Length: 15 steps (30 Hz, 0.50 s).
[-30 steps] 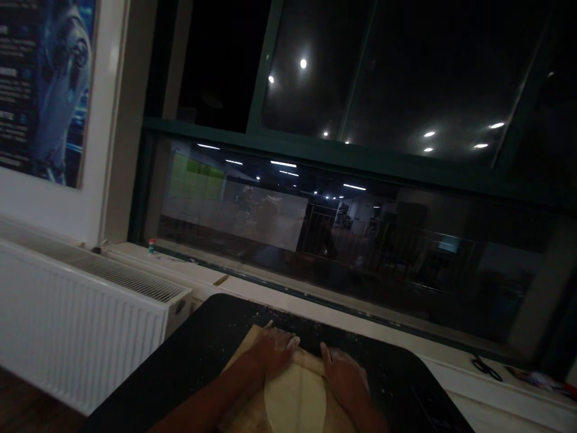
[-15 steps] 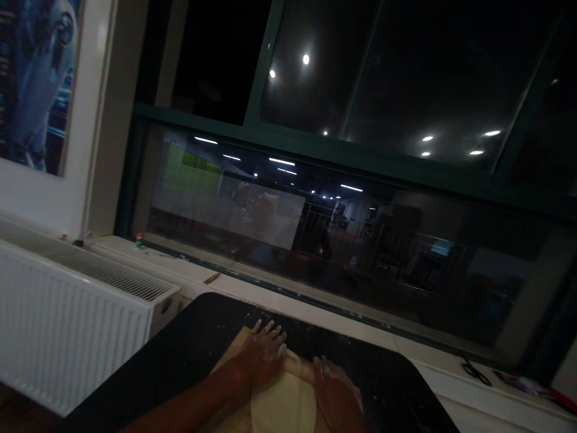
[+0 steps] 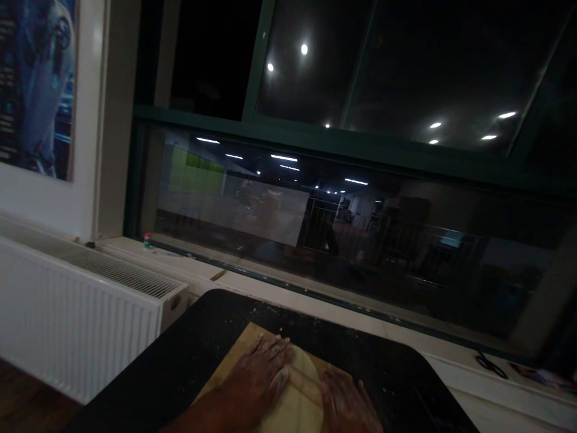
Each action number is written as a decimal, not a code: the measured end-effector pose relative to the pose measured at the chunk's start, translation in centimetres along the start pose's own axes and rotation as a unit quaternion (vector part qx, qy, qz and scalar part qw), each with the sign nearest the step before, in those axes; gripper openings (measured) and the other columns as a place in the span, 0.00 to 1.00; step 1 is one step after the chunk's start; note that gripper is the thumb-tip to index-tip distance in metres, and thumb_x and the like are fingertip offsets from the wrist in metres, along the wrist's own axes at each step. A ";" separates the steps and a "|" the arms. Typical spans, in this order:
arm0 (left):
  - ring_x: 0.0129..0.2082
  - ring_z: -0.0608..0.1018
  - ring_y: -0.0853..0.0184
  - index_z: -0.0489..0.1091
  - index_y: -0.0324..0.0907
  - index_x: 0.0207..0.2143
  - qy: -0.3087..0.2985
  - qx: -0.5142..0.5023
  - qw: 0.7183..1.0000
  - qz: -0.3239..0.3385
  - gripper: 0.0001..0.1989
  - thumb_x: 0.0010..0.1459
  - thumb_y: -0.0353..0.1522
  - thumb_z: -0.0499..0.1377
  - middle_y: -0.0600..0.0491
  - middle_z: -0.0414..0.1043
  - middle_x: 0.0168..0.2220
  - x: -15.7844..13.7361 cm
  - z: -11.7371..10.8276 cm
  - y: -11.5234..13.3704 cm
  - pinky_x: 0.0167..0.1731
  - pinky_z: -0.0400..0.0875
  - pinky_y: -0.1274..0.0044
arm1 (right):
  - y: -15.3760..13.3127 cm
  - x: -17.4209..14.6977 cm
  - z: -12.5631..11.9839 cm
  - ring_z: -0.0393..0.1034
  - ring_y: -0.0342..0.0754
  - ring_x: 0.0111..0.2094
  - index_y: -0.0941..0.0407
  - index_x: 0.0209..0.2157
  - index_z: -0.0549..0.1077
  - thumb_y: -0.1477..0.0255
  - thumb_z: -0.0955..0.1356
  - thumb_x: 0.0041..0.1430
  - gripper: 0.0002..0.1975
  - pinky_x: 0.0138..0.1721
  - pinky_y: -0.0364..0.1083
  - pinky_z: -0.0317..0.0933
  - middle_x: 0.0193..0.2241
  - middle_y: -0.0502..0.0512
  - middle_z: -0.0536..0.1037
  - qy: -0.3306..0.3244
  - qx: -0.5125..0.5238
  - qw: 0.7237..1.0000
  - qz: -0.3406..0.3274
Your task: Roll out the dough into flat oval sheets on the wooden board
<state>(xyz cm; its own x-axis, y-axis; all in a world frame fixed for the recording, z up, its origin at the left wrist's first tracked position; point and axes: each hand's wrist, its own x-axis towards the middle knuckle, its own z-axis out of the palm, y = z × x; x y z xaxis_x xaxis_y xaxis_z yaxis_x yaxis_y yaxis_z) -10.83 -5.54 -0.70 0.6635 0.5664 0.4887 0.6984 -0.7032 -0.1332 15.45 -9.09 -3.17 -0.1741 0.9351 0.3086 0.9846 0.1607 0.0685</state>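
Observation:
A thin light-coloured rolling pin [image 3: 305,383] lies across a flat, pale sheet of dough [image 3: 292,414]. Over the pin's left part lies my left hand [image 3: 264,373], holding it under the palm with floury fingers stretched forward. My right hand [image 3: 345,400] covers the right part the same way, its fingers pointing away from me. Both ends of the pin are hidden beneath the hands. Under the dough is a wooden board [image 3: 232,359], whose far left corner shows past my left hand. The dough's rounded far edge reaches beyond the pin.
The board rests on a black table [image 3: 180,355] dusted with flour. Behind it runs a white windowsill [image 3: 265,288] with a small red-and-green container [image 3: 146,240] and black scissors [image 3: 491,364]. A white radiator [image 3: 81,313] stands left of the table, below a poster [image 3: 38,90].
Both hands and the rolling pin have come back towards me over the dough. More of the dough's far edge and of the board now shows. The fingers now reach forward past the pin.

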 end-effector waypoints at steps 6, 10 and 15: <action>0.63 0.66 0.51 0.69 0.46 0.58 -0.145 -0.054 0.987 -0.034 0.19 0.66 0.33 0.53 0.47 0.66 0.62 8.7 2.7 -3.3 0.56 0.68 0.54 | 1.8 7.3 -3.3 0.75 0.51 0.50 0.58 0.54 0.73 0.76 0.57 0.66 0.21 0.51 0.48 0.66 0.49 0.65 0.79 -0.043 -0.037 0.998 0.025; 0.65 0.61 0.44 0.63 0.41 0.63 -0.124 -0.044 0.987 -0.092 0.24 0.68 0.38 0.50 0.38 0.58 0.65 8.7 2.9 -2.7 0.56 0.61 0.44 | 2.1 8.2 -3.2 0.69 0.49 0.57 0.60 0.53 0.74 0.83 0.57 0.62 0.23 0.57 0.45 0.60 0.53 0.63 0.77 -0.058 -0.046 0.997 -0.012; 0.67 0.58 0.52 0.58 0.45 0.66 -0.042 -0.059 0.996 -0.059 0.23 0.72 0.36 0.43 0.48 0.57 0.67 3.1 0.7 0.3 0.64 0.54 0.51 | 1.5 2.4 -1.1 0.60 0.54 0.63 0.59 0.58 0.70 0.82 0.59 0.59 0.26 0.62 0.51 0.57 0.60 0.62 0.67 -0.036 -0.075 0.996 -0.015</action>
<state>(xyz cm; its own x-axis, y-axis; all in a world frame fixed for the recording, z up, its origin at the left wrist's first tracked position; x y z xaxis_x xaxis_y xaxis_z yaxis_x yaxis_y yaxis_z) -8.32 -3.70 0.17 0.6024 0.6785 0.4204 0.7397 -0.6725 0.0255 16.50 -6.93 -1.32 -0.1961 0.9520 0.2352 0.9650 0.1448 0.2185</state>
